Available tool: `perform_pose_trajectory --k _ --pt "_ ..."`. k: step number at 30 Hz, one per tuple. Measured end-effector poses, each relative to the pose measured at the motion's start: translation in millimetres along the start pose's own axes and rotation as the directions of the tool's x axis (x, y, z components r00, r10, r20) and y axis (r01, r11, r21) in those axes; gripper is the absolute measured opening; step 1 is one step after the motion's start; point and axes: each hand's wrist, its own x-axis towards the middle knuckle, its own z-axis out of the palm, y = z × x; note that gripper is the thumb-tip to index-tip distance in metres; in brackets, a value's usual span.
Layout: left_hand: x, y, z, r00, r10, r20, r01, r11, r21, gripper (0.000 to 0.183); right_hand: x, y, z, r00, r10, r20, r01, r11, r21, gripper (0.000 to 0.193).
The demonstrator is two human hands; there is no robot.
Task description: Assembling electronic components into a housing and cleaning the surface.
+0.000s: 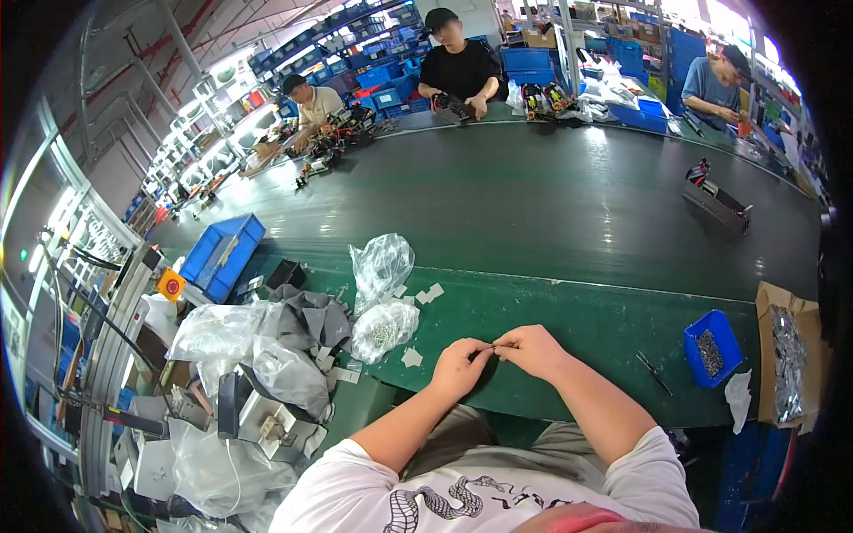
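Running across 12 o'clock was the dark conveyor [498, 200], green worktop [591, 342] nearer. Blue bin [709, 323] of small metal parts [709, 354] sat at 3 o'clock. Left hand [458, 368] and right hand [535, 352] were closed to a pinch, fingertips nearly meeting on a tiny dark part [494, 346] between them. Looked light, stiff, easily dropped; best held by its ends. Long axis seemed 9-to-3; pointing end too small to tell.

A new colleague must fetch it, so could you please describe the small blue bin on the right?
Find the green workbench and follow it past the person's right hand. Near its right end, between a thin dark tool and an open cardboard box, sits the blue plastic bin. Loose small grey parts lie inside; the box holds shiny silvery pieces instead.
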Motion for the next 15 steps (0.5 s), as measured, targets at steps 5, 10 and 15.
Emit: perform_pose_trajectory --k 5,10,15 --pt "-0.3 6.8 -3.2 0.994 -0.091 0.062 0.092 0.996 -0.01 0.016 0.1 -2.4 -2.2 0.999 0.031 0.038 -0.031 0.999 -0.012 0.023" --pt "4.5 9.4 0.0 0.976 -0.214 0.05 0.219 0.959 -0.179 0.017 2.2 -1.2 -7.3 0.999 -0.05 -0.02 0.049 0.997 -0.067 0.019" --pt "96.8 -32.2 -28.3 0.957 -0.192 -0.219 0.092 0.912 -0.401 0.029 2.0 1.1 -19.0 0.995 0.04 -0.091 -0.034 0.997 0.063 0.02"
